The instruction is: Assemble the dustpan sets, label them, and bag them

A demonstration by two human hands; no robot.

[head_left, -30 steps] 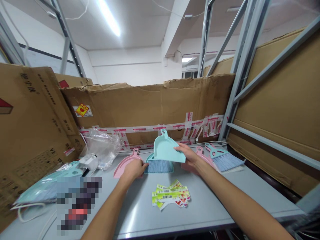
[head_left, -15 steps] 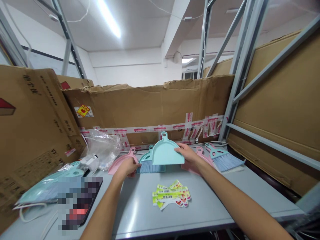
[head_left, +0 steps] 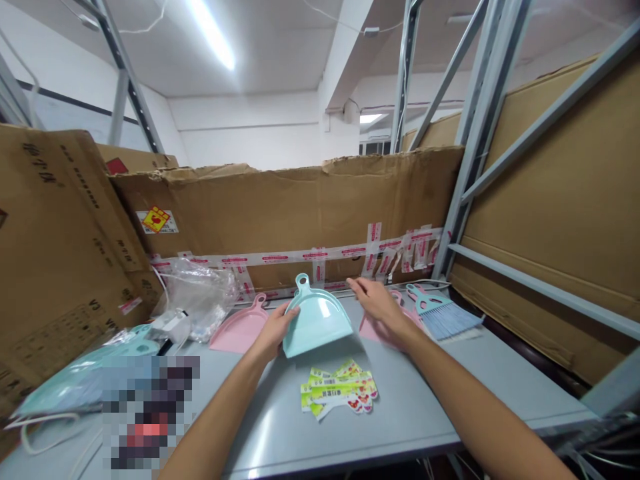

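My left hand point(head_left: 277, 329) grips the left edge of a mint-green dustpan point(head_left: 320, 323), its thumb over the front face. The dustpan is tilted above the table, handle upward. To its right, my right hand point(head_left: 373, 299) is off the dustpan, its fingers loosely bent and no object showing at their tips. Behind my right hand and wrist lies a pink dustpan point(head_left: 411, 313), partly hidden. Another pink dustpan point(head_left: 240, 328) lies left of the mint-green one. Several green-and-white printed cards point(head_left: 340, 388) lie in a fanned pile before my hands.
A mint-green brush point(head_left: 447, 317) with blue bristles lies at right. Clear plastic bags point(head_left: 197, 293) and a bagged mint-green set point(head_left: 75, 380) occupy the left, near a pixelated patch. Cardboard point(head_left: 280, 207) walls off the back; metal shelf posts point(head_left: 463, 193) stand at right.
The mint-green dustpan has moved left and down and tilted. My left hand now holds it; my right hand has let go of it. The blue-bristled brush beside it is no longer visible.
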